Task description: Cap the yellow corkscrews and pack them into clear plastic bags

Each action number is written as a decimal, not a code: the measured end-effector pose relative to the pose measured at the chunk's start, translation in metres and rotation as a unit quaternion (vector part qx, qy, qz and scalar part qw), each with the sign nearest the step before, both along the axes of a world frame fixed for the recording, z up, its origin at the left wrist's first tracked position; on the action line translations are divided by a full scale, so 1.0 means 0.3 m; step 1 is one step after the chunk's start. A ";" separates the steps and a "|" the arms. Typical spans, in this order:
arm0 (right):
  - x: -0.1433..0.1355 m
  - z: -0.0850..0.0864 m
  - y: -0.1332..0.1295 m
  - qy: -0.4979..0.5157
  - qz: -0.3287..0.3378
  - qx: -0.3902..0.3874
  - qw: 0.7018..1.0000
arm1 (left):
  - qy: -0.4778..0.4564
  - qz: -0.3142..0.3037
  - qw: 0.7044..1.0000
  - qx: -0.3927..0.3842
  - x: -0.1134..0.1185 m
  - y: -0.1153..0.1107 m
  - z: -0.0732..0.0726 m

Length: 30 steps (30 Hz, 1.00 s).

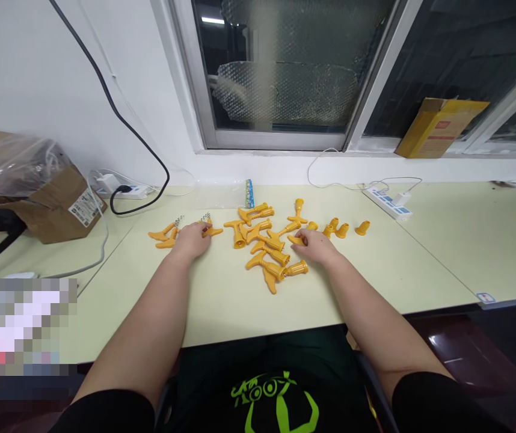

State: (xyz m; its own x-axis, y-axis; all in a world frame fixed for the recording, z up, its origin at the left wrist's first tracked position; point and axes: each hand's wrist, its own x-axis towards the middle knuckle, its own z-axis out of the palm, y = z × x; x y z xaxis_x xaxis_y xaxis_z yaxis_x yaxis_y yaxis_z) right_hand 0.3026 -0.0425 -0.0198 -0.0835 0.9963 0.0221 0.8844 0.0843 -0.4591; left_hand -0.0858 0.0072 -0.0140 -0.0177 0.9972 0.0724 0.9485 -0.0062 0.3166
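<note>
Several yellow plastic parts [264, 237] lie scattered across the pale table [222, 300]. My left hand [191, 239] rests palm down on the left cluster, fingers over a flat yellow piece [213, 231] next to two small metal springs [204, 218]. More flat yellow pieces [162, 233] lie just left of it. My right hand [316, 245] lies on the table at the right side of the middle heap, its fingertips touching a yellow piece [294, 239]. Small yellow caps [341, 230] stand beyond it.
A cardboard box [55, 201] with a plastic bag stands at the left. A black cable [141, 144] runs down the wall to a white power strip [132, 192]. Another power strip [391, 203] lies at the back right. A yellow box [438, 126] leans on the window sill.
</note>
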 end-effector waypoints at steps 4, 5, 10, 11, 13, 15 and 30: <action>-0.002 0.009 -0.010 0.013 -0.010 -0.013 1.000 | -0.008 -0.002 1.000 0.009 -0.011 0.011 -0.019; -0.002 0.010 -0.011 0.016 -0.010 -0.009 1.000 | -0.008 0.000 1.000 0.009 -0.009 0.011 -0.020; 0.000 0.015 -0.004 0.139 -0.027 0.083 0.986 | -0.018 0.004 0.997 0.080 0.024 -0.012 -0.005; 0.000 0.017 0.000 0.201 -0.038 0.103 0.973 | -0.029 0.001 0.993 0.112 0.035 -0.020 0.002; -0.002 0.024 0.008 0.362 -0.053 0.119 0.923 | -0.057 -0.023 0.981 0.182 0.062 -0.037 0.019; -0.007 0.033 0.015 0.524 -0.041 0.096 0.845 | -0.084 -0.072 0.963 0.244 0.095 -0.058 0.040; -0.156 0.064 -0.107 0.397 0.204 0.140 0.884 | -0.252 -0.448 0.842 0.165 0.429 -0.253 0.047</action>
State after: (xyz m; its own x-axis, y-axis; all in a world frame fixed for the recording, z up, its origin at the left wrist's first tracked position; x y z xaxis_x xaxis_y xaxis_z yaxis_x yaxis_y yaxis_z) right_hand 0.2556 -0.0746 -0.0006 -0.2814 0.8333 0.4758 0.1635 0.5302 -0.8319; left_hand 0.0428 -0.0687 0.0002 0.6196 0.5540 0.5561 0.2615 -0.8137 0.5192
